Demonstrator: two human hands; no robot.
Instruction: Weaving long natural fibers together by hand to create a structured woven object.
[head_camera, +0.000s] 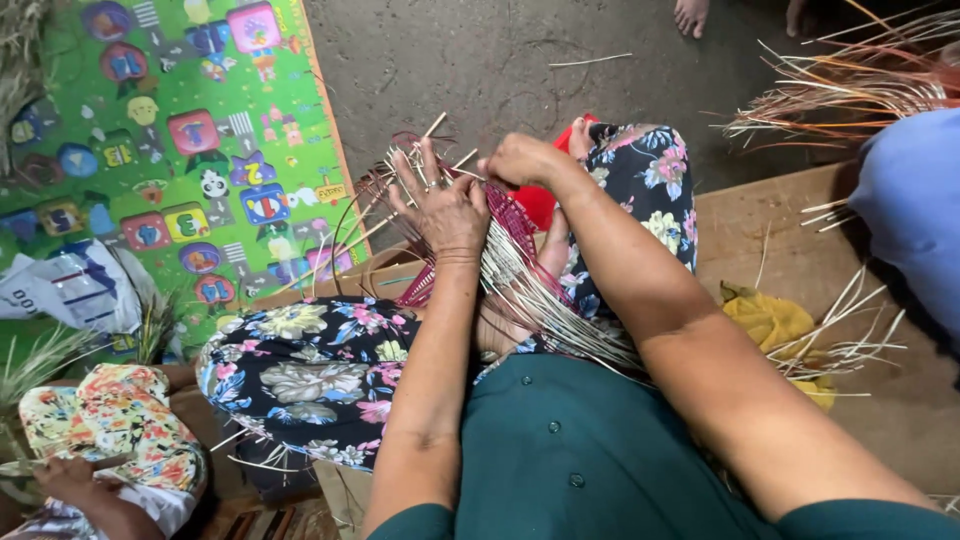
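We note the left hand (447, 210) spread flat, fingers apart, pressing on the half-woven piece (500, 250) of pale and red cane strips, which rests on the lap above the floral trousers (310, 370). We judge the flat palm pins the finished rows so they do not slip. The right hand (520, 160) sits just beyond, fingers closed together on a single strip (468, 174) at the far rim of the weave, apparently holding tension on it. The piece's long axis runs from the person's waist out toward the concrete floor (480, 70); loose strip ends (570, 320) trail back to the body, and free ends fan outward past the fingers. To the left lies a colourful play mat (180, 140). At the right edge of the wooden platform (790, 230) lie a yellow cloth (770, 320) and another bundle of strips (860, 85).
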